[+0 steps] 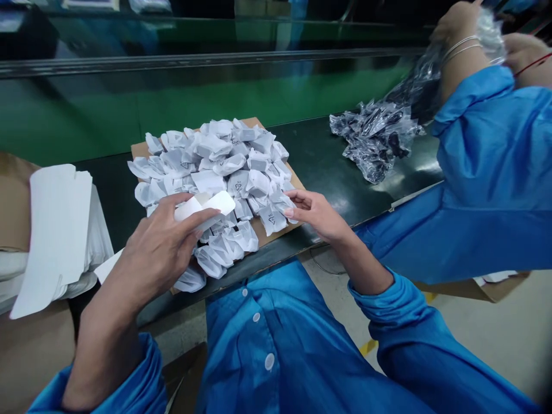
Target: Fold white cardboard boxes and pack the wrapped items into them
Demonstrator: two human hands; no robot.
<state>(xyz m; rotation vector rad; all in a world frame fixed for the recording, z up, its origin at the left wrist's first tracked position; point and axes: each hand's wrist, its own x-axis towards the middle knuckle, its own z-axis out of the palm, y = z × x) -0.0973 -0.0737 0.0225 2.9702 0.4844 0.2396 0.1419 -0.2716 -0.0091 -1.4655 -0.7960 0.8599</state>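
My left hand [157, 250] is closed around a small white cardboard box [218, 204] with a flap standing out at its end. Below that hand and to its right, many small items in thin white bags [211, 146] are heaped on a brown cardboard sheet [284, 227]. Some bags carry a dark recycling mark. At the heap's right edge, my right hand [317, 214] has thumb and fingers closed on one white bagged item [276, 214]; what is inside the bag cannot be made out.
Flat white cartons [56, 230] are stacked at the left beside a brown box [15, 201]. On the dark green bench [319, 149], clear plastic bags with black items [379, 135] lie to the right. A co-worker's blue sleeve [487, 126] and hands are close by there.
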